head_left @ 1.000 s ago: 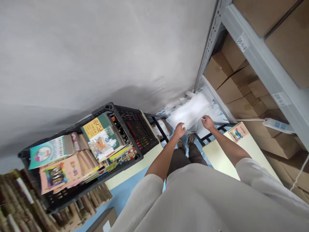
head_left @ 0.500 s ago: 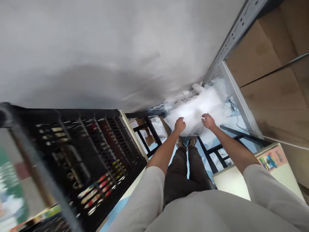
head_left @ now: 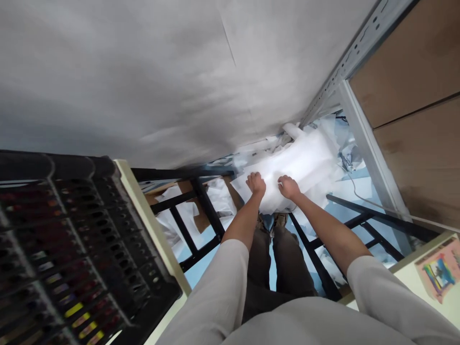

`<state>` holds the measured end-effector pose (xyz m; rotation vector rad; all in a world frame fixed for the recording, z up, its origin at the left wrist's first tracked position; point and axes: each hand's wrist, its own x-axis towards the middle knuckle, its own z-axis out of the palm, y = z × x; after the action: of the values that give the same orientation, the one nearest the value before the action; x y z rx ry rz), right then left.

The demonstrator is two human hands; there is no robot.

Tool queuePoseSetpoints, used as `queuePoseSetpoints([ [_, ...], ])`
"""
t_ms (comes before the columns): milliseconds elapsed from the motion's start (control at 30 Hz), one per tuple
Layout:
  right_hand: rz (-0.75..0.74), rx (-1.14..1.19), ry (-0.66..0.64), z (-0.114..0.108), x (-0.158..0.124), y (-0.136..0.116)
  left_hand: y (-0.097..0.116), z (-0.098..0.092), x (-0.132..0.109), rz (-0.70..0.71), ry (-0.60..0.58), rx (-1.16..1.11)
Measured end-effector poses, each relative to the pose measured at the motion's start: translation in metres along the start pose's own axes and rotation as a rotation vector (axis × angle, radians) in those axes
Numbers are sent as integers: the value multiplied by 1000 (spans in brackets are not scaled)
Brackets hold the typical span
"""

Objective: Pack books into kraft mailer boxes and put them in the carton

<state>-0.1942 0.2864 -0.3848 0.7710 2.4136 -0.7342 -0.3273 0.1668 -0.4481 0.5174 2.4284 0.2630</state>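
A large pile of thin white sheet material (head_left: 309, 167), perhaps foam or packing sheet, lies ahead of my feet. My left hand (head_left: 256, 183) is over its near left part, fingers bent and slightly apart. A short gap to the right, my right hand (head_left: 288, 187) hovers at the same sheets with loosely curled fingers. I make out nothing held in either hand. Whether the fingertips touch the sheet I cannot tell. The sheet's near edge hangs just past my shoes.
Black metal frames (head_left: 204, 211) stand on both sides of my legs. At left is a rack of small coloured items in black trays (head_left: 89, 230). Cardboard boxes (head_left: 413, 129) sit on a grey metal shelf at right. A pale cable (head_left: 373, 197) runs by the shelf post.
Both hands have shifted left in view and come a little closer together over the white sheets. My view has turned, so the tray rack sits further left.
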Motion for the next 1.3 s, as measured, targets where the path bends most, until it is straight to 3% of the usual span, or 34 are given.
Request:
queuePoseSetpoints([
  [100, -17, 1, -6, 3, -3, -1, 0, 0, -5, -8, 17, -83],
  [200, 7, 15, -10, -7, -17, -6, 8, -13, -22, 46, 39, -153],
  [400, 92, 74, 47, -68, -67, -29, 59, -75, -80, 287, -34, -350],
  [567, 148, 117, 178, -145, -114, -40, 116, -150, -124, 412, -207, -617],
  [767, 161, 83, 306, -228, -171, -32, 157, -272, -139, 482, -554, -765],
  [867, 199, 80, 337, -255, -207, -29, 167, -329, -145, 424, -557, -794],
  [967, 256, 125, 365, -272, -253, -26, 176, -366, -156, 413, -457, -709],
  [1033, 306, 167, 390, -278, -289, -22, 184, -380, -166, 422, -396, -640],
  [1133, 376, 214, 447, -281, -348, -12, 200, -385, -185, 507, -338, -559],
  [1300, 542, 248, 562, -269, -447, 9, 238, -367, -228, 754, -285, -468],
])
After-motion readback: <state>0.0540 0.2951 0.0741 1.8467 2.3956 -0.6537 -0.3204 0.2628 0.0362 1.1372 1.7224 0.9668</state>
